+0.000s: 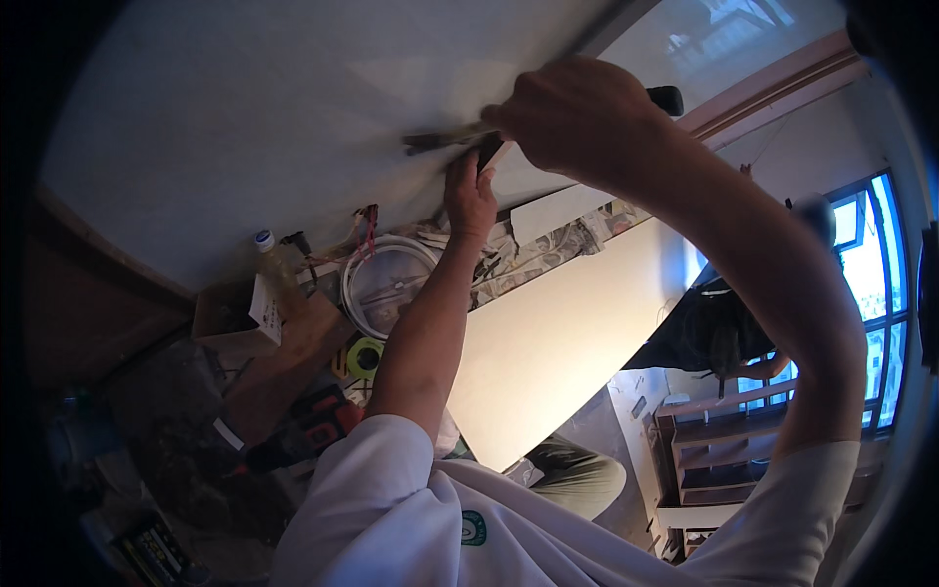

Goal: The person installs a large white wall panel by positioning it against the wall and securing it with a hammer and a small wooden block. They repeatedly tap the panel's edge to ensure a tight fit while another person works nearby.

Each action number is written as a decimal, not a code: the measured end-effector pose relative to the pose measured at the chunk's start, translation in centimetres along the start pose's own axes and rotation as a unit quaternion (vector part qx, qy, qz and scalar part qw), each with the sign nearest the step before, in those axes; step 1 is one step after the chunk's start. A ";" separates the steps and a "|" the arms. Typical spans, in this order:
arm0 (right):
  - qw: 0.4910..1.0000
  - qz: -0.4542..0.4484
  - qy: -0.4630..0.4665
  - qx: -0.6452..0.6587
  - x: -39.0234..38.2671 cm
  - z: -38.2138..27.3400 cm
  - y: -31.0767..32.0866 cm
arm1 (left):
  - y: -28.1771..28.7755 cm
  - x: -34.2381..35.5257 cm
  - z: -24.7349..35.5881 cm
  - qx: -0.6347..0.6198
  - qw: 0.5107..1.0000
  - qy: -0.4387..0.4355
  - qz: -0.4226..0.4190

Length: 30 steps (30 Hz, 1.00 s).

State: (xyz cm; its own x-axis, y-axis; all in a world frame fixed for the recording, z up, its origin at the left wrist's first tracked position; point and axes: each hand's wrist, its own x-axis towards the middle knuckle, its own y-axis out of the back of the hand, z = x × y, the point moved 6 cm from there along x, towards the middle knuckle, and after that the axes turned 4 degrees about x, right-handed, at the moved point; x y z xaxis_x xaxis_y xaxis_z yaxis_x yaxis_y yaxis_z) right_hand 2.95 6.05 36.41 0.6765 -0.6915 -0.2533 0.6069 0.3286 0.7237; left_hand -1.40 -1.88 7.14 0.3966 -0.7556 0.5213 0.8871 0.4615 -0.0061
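Right fingers [520,108] seemingly hide the middle of a black-ended tool [667,100].

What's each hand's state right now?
Left hand: closed on a small dark piece; exact kind can't be told.
Right hand: closed, holding a black-ended tool.

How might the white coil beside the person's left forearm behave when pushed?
The white coil would probably bend yet spring back, since its slim strands hold round loops. It might snag, as red wires show close by.
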 end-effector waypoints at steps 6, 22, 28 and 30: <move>1.000 -0.003 -0.009 0.000 -0.3 0.7 -0.3 | 0.0 0.2 0.3 0.023 0.999 -0.035 0.018; 0.987 0.073 -0.138 0.042 -6.5 4.0 5.9 | 0.2 2.1 2.9 -0.018 0.999 -0.032 -0.012; 0.991 0.079 -0.104 0.028 -5.6 3.3 5.6 | 0.3 2.9 4.2 -0.018 0.999 -0.047 -0.014; 0.991 0.097 -0.093 0.023 -5.2 3.0 5.5 | 0.4 3.1 4.2 -0.008 0.999 -0.050 -0.010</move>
State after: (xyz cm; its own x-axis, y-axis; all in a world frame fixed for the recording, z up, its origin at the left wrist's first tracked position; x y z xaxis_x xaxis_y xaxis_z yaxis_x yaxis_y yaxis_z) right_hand 1.52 9.53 43.68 0.6882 -0.7254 0.0129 0.4495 0.4403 0.7773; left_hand -0.84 -2.09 12.33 0.3530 -0.7139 0.6047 0.8989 0.4382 -0.0075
